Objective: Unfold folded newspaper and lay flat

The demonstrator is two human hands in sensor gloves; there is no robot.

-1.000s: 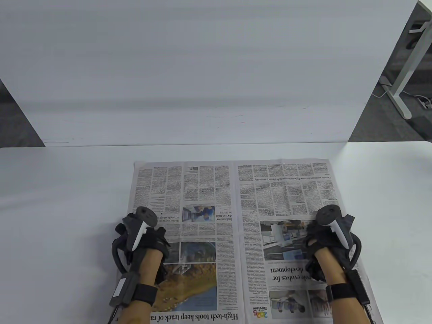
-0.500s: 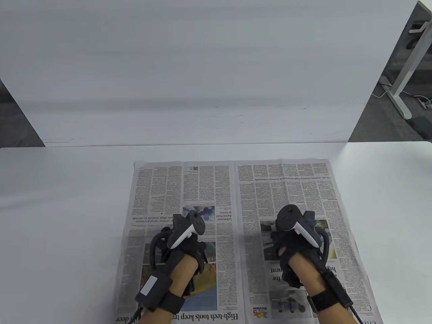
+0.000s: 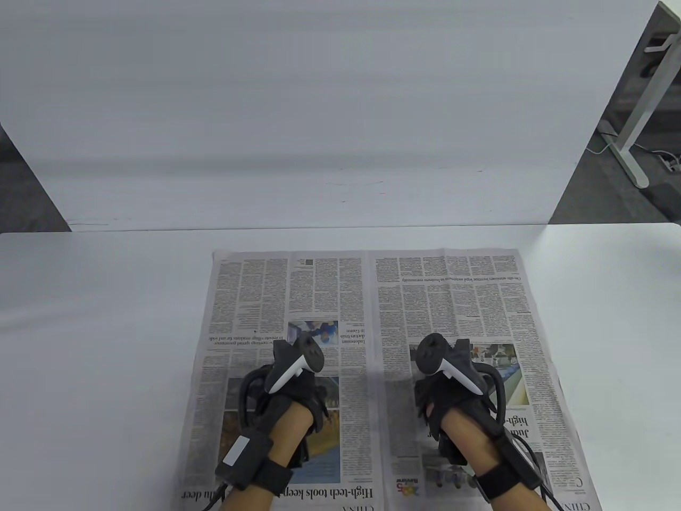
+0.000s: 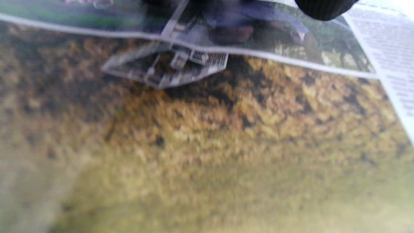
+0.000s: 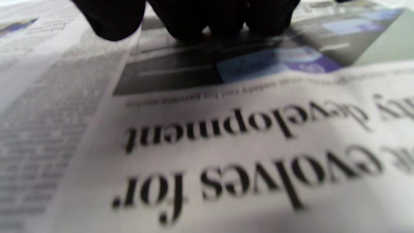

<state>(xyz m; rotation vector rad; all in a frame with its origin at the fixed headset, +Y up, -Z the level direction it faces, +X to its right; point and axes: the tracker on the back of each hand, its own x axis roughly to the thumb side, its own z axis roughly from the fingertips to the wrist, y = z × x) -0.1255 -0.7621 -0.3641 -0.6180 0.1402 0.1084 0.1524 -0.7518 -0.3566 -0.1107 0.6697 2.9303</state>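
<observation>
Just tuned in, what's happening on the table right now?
A person in sensor gloves is working on a newspaper that lies opened out as a two-page spread on the white table. The left hand rests on the left page, the right hand on the right page, either side of the centre fold.

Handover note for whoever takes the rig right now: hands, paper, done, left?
Left hand: resting on the left page, over the colour photo; grip hidden.
Right hand: fingertips down on the right page, above the "development" headline.
Newspaper: opened as a two-page spread on the white table, centre crease between the hands.
Done: unfolding.
Left: probably press out the creases, then lift off.
</observation>
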